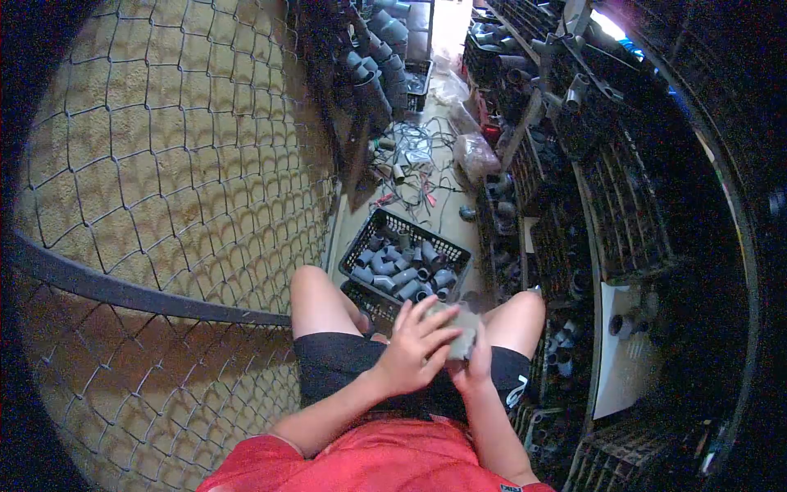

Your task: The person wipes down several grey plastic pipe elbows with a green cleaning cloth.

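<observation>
My right hand [474, 366] is closed round a pale grey piece [466, 331] with a soft, blurred outline, held in front of my lap. I cannot tell whether it is a cloth or a pipe fitting. Against its left side lies my left hand [416, 346], fingers stretched out and spread. Just beyond my hands, between my knees, a black plastic crate [366, 227] stands on the floor. Many grey pipe elbows and other fittings [402, 267] lie loose inside it.
A chain-link fence [156, 156] with a dark rail [147, 289] runs close on my left. Shelves of black crates [631, 205] line the right. Ahead on the floor lie tangled cords [414, 148] and a plastic bag [477, 157]. Large grey pipes [373, 90] are stacked at the far left.
</observation>
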`<state>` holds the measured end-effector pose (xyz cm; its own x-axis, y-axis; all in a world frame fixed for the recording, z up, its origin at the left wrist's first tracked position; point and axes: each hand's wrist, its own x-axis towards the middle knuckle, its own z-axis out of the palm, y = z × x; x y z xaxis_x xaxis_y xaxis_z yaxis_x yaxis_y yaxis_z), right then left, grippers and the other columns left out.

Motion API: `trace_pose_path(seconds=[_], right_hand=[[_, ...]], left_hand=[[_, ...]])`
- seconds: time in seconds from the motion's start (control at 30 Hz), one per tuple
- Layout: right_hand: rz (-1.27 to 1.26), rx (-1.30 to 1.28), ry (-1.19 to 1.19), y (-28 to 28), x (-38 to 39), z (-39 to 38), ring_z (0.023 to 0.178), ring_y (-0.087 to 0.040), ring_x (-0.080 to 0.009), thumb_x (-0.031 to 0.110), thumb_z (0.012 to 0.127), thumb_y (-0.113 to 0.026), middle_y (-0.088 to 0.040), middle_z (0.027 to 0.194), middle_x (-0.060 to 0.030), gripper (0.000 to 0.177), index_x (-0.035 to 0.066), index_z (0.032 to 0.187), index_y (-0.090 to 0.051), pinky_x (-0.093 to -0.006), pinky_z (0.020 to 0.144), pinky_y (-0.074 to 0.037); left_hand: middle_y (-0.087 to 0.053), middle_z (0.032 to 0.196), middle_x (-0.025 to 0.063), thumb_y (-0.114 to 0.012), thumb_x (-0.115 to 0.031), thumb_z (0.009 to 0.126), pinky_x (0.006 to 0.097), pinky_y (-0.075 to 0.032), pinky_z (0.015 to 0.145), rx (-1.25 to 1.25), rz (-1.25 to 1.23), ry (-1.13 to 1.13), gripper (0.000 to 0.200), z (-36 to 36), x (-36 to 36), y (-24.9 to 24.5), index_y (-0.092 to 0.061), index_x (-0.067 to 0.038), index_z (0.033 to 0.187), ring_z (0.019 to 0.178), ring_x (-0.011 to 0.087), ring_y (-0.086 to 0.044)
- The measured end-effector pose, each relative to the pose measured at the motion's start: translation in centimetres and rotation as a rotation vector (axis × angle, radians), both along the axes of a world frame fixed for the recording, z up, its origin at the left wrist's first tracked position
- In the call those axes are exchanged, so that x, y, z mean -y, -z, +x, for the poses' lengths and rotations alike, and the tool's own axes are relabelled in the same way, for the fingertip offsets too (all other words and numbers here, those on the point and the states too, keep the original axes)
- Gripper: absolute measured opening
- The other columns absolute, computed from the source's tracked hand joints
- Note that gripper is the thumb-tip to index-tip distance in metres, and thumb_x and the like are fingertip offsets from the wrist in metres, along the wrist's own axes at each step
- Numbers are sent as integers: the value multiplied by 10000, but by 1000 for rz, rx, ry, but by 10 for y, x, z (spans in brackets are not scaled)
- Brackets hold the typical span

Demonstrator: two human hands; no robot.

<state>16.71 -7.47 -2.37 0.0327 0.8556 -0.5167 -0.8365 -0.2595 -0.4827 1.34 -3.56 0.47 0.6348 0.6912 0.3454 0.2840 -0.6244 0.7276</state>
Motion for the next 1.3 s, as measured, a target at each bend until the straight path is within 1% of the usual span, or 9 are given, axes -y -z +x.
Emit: trace_pose_path(seconds=[0.23,0.5,0.6,0.8,0.97,1.03,1.07,1.23,1.3], right_hand=[[-38,48,-43,-4,1,-4,1090,-621,-231,463,1031,-344,-622,1207,-81,491,86,1276,-542,-399,951,-494],[-46,129,-11,13,11,-24,1070,-587,-165,384,1062,-318,-600,1167,-32,423,92,1294,-517,-335,952,-464],[-36,229,40,14,12,-30,1121,-549,-173,391,1065,-309,-565,1203,-53,448,62,1306,-496,-331,993,-427],[400,1252,101,-2,16,-48,1224,-443,-310,370,1045,-317,-455,1276,-208,548,-38,1407,-264,-428,1077,-319],[393,1376,-51,3,4,-28,1207,-447,-277,336,1039,-361,-453,1294,-183,494,-33,1366,-349,-405,1057,-332],[195,729,51,7,1,-26,1185,-453,-242,365,1035,-386,-462,1281,-161,489,0,1361,-382,-383,1037,-353],[168,662,73,15,-2,-21,1171,-451,-209,350,1017,-474,-472,1259,-144,471,31,1354,-395,-365,1017,-369],[134,938,88,1,-12,-25,1136,-485,-241,296,948,-635,-475,1256,-148,488,25,1292,-420,-387,999,-387],[426,1181,129,19,-8,-16,1124,-496,-264,365,912,-671,-505,1210,-167,575,28,1299,-413,-406,995,-394]], left_hand=[[-396,1482,241,-815,-224,686,455,-354,1112,-51,-22,46,957,-6,-12,-22,-327,50,1462,1370,370,-409],[-578,1188,197,-735,-88,611,471,-401,1042,-57,113,-231,735,4,-5,-17,-503,1,1303,1165,356,-546],[-591,1210,211,-749,-204,657,459,-477,941,-62,144,-295,678,10,-2,-1,-525,-1,1265,1104,376,-596],[-676,947,203,-714,-193,733,418,-543,769,309,-28,-456,421,15,7,41,-626,20,1085,826,381,-671],[-688,902,183,-716,-226,747,402,-554,715,170,-55,-301,385,-1,-16,46,-642,16,1037,815,346,-694],[-682,883,172,-702,-196,766,412,-556,702,79,177,-237,355,2,-23,35,-637,7,1050,798,338,-689],[-689,917,166,-693,-163,776,415,-560,725,10,172,-199,361,3,-24,37,-633,-4,1094,820,334,-689],[-702,924,158,-748,-135,694,371,-546,734,58,-17,-196,413,13,-25,33,-664,-30,1084,810,274,-701],[-679,794,114,-709,-125,740,343,-509,655,230,-418,-96,227,14,-21,47,-653,-26,937,714,169,-649]])
